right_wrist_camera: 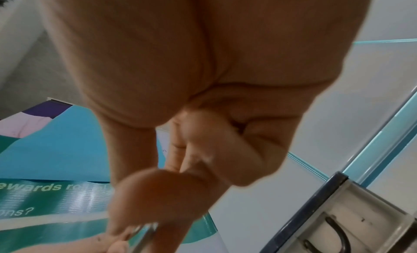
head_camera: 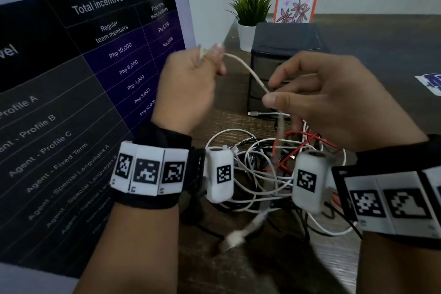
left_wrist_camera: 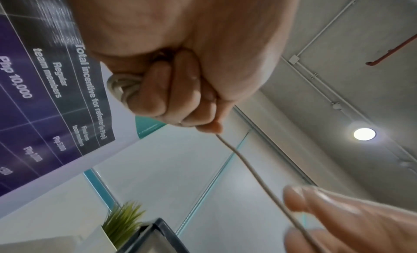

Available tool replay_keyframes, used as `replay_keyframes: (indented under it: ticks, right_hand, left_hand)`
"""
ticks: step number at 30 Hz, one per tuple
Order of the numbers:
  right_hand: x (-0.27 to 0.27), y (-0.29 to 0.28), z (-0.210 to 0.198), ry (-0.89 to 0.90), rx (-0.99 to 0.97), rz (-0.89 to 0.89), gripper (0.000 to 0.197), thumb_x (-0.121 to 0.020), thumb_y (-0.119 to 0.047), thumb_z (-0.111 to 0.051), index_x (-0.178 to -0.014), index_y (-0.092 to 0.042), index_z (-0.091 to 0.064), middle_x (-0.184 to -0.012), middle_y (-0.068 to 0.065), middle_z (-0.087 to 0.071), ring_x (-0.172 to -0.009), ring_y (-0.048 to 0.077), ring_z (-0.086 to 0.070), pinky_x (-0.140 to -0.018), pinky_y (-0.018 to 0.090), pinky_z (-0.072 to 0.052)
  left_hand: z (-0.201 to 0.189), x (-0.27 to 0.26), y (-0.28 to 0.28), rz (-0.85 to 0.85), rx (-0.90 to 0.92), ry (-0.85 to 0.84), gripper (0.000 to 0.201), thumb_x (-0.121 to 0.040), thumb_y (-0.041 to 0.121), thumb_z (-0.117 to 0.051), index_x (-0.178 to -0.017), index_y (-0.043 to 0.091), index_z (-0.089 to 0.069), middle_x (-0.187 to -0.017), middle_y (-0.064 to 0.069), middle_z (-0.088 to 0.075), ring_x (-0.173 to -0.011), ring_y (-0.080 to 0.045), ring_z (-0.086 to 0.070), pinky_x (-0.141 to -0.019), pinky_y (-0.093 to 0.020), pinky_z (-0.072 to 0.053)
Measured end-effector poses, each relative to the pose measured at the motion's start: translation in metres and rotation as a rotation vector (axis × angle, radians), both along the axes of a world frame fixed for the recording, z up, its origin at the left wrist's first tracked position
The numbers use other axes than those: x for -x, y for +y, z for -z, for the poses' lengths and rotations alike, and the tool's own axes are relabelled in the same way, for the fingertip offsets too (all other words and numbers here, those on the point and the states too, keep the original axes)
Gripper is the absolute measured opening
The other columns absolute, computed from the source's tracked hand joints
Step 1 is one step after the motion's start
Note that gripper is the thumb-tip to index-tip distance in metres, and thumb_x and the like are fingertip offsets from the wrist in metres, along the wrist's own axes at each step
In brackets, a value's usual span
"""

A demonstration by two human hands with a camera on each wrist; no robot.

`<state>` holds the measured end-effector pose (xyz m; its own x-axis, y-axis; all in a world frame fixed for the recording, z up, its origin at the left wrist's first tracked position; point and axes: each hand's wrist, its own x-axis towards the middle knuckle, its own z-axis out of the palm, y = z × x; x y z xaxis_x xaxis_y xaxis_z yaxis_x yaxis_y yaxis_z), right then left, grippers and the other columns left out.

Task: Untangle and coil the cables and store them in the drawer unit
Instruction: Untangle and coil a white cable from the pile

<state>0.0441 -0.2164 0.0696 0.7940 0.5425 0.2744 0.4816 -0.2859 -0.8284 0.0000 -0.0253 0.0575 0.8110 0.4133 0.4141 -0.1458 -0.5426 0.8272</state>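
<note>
My left hand (head_camera: 191,79) is raised above the table and grips several turns of a white cable (head_camera: 248,70); the coil (left_wrist_camera: 123,86) shows between its curled fingers. From there the cable runs down to my right hand (head_camera: 317,100), which pinches it between thumb and fingers (left_wrist_camera: 300,201) in front of the dark drawer unit (head_camera: 284,59). Below both hands a tangle of white, black and red cables (head_camera: 274,174) lies on the table. In the right wrist view the right hand (right_wrist_camera: 144,203) fills the frame and the cable (right_wrist_camera: 144,239) is blurred.
A large printed poster (head_camera: 83,79) stands at the left. A potted plant (head_camera: 250,12) and a framed flower picture (head_camera: 296,8) sit behind the drawer unit. A sticker (head_camera: 432,82) lies on the wooden table (head_camera: 381,43) at far right.
</note>
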Motion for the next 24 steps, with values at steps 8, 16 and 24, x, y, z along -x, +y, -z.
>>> replay_keyframes:
  ticks: [8,16,24]
  right_hand:
    - [0.001,0.003,0.001,-0.004,0.117,-0.009,0.019,-0.078,-0.032,-0.079,-0.091,-0.029,-0.065,-0.074,-0.01,-0.074,-0.05,-0.001,-0.059,-0.057,0.018,-0.049]
    - [0.002,0.021,0.011,-0.118,-0.032,0.034,0.051,-0.092,-0.023,-0.066,-0.138,-0.036,-0.047,-0.133,-0.012,-0.057,-0.073,0.008,-0.073,-0.059,0.021,-0.051]
    - [0.0,0.024,0.008,-0.254,-0.179,0.131,0.009,-0.095,-0.02,-0.063,-0.098,-0.024,-0.071,-0.078,-0.008,-0.071,-0.068,0.007,-0.071,-0.069,0.038,-0.059]
  left_hand:
    - [0.001,0.0,0.015,-0.113,0.088,-0.059,0.041,-0.102,0.038,-0.047,-0.066,0.022,-0.058,-0.052,-0.001,-0.042,-0.04,-0.003,-0.035,-0.048,-0.024,-0.03]
    - [-0.008,0.005,-0.004,0.16,0.283,0.052,0.052,-0.103,0.04,-0.045,-0.056,0.019,-0.04,-0.042,0.01,-0.035,-0.037,-0.007,-0.027,-0.039,-0.019,-0.025]
    - [-0.009,0.008,-0.019,0.424,0.325,0.146,0.058,-0.1,0.043,-0.046,-0.05,0.018,-0.033,-0.042,0.002,-0.029,-0.036,-0.013,-0.02,-0.04,-0.018,-0.019]
